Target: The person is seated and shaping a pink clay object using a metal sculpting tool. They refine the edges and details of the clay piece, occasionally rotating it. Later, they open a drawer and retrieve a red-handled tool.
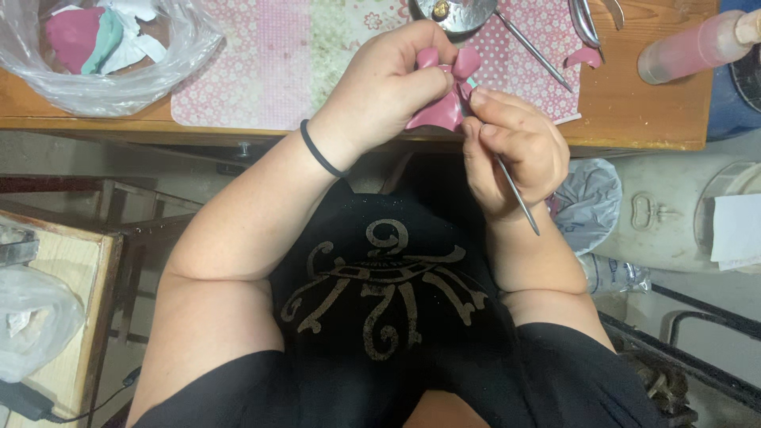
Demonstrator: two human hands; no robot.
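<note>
My left hand (pixel 388 87) grips a pink bow-shaped piece of soft material (pixel 441 107) just above the table's near edge. My right hand (pixel 515 150) holds a thin metal tool (pixel 519 196) like a pen, its upper end hidden at the pink piece, its lower end pointing toward my body. A black band (pixel 321 150) circles my left wrist. The two hands touch around the pink piece.
A wooden table (pixel 634 103) carries a patterned pink mat (pixel 261 63), a clear plastic bag (pixel 103 71) with pink, teal and white scraps, a metal dish (pixel 456 12), metal tools (pixel 535 51), a pink scrap (pixel 584 57) and a pink bottle (pixel 694 43). A wooden crate (pixel 71 317) stands lower left.
</note>
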